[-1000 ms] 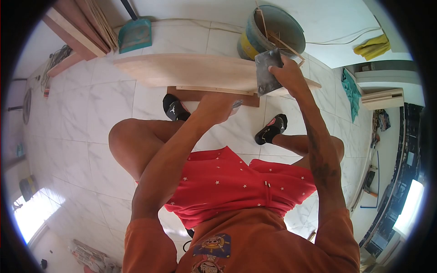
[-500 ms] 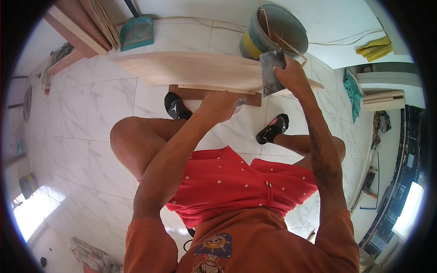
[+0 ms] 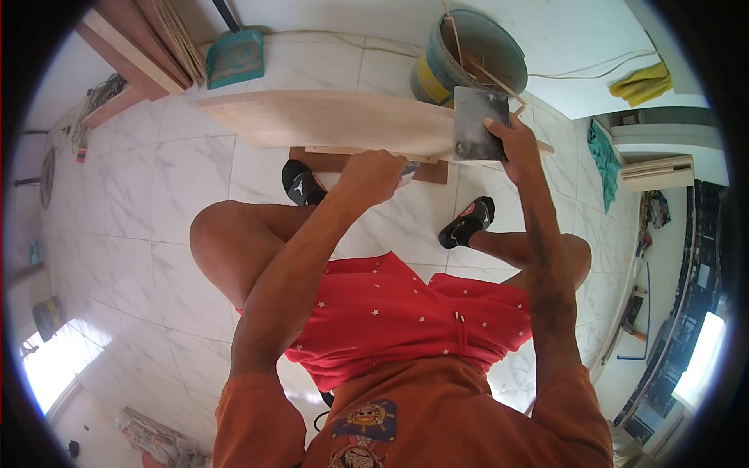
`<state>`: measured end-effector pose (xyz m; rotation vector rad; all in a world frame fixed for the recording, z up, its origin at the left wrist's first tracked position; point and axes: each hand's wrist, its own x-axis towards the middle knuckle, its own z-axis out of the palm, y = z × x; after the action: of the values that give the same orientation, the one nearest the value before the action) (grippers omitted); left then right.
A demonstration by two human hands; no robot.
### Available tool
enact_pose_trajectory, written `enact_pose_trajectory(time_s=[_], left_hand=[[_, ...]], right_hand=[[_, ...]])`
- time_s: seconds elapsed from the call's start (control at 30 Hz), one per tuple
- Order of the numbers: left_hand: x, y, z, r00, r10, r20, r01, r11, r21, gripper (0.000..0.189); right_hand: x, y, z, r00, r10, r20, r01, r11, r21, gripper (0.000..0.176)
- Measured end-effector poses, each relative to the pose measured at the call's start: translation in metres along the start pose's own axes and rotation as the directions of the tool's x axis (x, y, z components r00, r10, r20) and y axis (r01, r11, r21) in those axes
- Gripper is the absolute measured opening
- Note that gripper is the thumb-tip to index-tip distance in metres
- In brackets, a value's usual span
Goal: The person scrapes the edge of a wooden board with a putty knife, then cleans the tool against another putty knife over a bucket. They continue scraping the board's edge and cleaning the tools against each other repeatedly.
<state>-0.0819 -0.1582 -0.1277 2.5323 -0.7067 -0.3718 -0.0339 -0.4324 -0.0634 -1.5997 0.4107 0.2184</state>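
R hand (image 3: 511, 144) pinching the grey metal scraper plate (image 3: 474, 121), set vs. the right end of the wooden board (image 3: 328, 117) across my knees. L hand (image 3: 374, 175) is fisted on a small tool (image 3: 409, 170) at the board's near edge. Looks like the smoothing step. Next needs the plate's edge laid flat w/ even pressure.

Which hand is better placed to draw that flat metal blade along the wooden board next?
Right, probably. The right hand grips the metal blade, held against the wooden board at its right end. The left hand sits below the board's edge, closed on a small tool.
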Motion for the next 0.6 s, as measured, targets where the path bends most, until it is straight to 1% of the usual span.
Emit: enact_pose_trajectory(time_s=[0.1,0.13,0.23,0.33,0.43,0.6], left_hand=[[0.002,-0.003,0.0,1.0,-0.005,0.017,0.005,1.0,0.014,0.016],[0.0,-0.001,-0.002,1.0,-0.005,0.015,0.005,1.0,0.013,0.017],[0.0,0.001,-0.004,0.999,-0.005,0.032,0.005,1.0,0.017,0.019],[0.002,0.002,-0.002,0.999,-0.013,0.04,0.013,1.0,0.017,0.021],[0.005,0.002,-0.001,0.999,-0.016,0.047,0.015,1.0,0.021,0.023],[0.005,0.002,-0.002,0.999,-0.011,0.036,0.011,1.0,0.011,0.024]], right_hand=[[0.004,0.029,-0.007,0.999,0.014,-0.03,-0.007,0.98,0.2,0.034],[0.004,0.035,-0.009,1.0,0.021,-0.019,-0.017,0.985,0.173,0.04],[0.003,0.049,-0.007,1.0,-0.003,-0.004,0.003,0.984,0.179,0.04],[0.005,0.057,-0.004,0.999,-0.032,-0.036,0.038,0.982,0.186,0.038],[0.006,0.061,-0.001,0.998,-0.028,-0.052,0.035,0.989,0.145,0.038],[0.003,0.063,0.002,0.999,0.006,-0.036,0.002,0.977,0.213,0.038]])
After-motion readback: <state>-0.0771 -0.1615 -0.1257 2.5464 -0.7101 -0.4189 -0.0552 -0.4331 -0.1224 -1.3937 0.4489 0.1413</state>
